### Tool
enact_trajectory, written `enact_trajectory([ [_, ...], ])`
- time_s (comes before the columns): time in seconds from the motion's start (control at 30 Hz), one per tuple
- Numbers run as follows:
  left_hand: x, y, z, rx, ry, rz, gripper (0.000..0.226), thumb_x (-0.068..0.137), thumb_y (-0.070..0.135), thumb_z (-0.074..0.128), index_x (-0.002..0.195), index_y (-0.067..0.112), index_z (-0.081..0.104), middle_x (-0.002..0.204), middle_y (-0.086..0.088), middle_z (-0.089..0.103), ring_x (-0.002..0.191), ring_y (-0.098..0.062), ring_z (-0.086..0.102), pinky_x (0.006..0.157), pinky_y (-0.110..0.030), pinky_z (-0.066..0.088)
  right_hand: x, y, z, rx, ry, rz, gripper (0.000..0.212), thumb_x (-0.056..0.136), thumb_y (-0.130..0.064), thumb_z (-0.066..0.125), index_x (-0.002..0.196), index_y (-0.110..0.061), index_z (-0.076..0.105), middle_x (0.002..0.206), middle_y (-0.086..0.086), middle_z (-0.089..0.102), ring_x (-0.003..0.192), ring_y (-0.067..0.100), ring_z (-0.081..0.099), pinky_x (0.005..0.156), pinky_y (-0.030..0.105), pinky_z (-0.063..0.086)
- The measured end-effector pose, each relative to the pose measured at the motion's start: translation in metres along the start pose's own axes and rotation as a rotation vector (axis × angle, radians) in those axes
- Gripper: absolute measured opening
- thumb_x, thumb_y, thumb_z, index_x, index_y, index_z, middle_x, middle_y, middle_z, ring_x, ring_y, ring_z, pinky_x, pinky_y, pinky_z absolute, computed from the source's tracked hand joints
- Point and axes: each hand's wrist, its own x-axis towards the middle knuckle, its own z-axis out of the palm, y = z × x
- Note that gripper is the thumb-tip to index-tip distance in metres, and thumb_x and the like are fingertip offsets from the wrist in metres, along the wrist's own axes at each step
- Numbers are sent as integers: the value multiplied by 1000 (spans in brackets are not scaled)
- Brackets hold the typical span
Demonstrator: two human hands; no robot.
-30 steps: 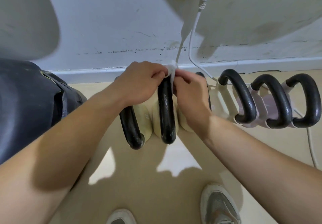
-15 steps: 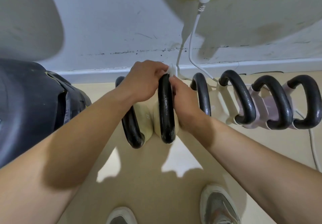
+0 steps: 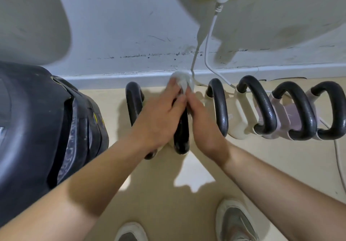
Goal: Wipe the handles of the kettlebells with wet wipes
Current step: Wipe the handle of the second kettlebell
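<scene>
Left hand point(image 3: 161, 115) and right hand point(image 3: 203, 122) have slid the wipe point(image 3: 181, 78) to the handle's point(image 3: 180, 137) far end, straight fingers point(image 3: 173, 86) pressing it, probably finishing this handle.

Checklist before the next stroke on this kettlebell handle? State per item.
1. Wet wipe under the fingertips of the left hand and right hand: ok.
2. Wipe seated on the far end of the second handle from the left: ok.
3. Near end of that handle wiped: cannot tell.
4. Next handle to the right free of obstruction: ok.
5. White cable clear of that next handle: not ok, it runs close behind it.
</scene>
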Motion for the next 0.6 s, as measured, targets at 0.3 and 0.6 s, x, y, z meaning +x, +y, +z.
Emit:
enact_trajectory([
  [0.3,68,9,-13,-375,32,-428,69,103,61,17,97,13,66,71,-1,55,78,-22,53,94,-35,42,52,-6,-16,-166,84,156,71,107,-53,9,98,-44,79,123,-10,74,128,7,59,122,41,29],
  [0.6,61,18,-26,-528,284,-403,31,89,33,52,83,12,74,88,-7,76,89,-28,72,95,-45,55,24,-8,-18,249,234,276,61,106,-51,32,134,-7,63,130,13,70,119,25,65,110,41,46],
])
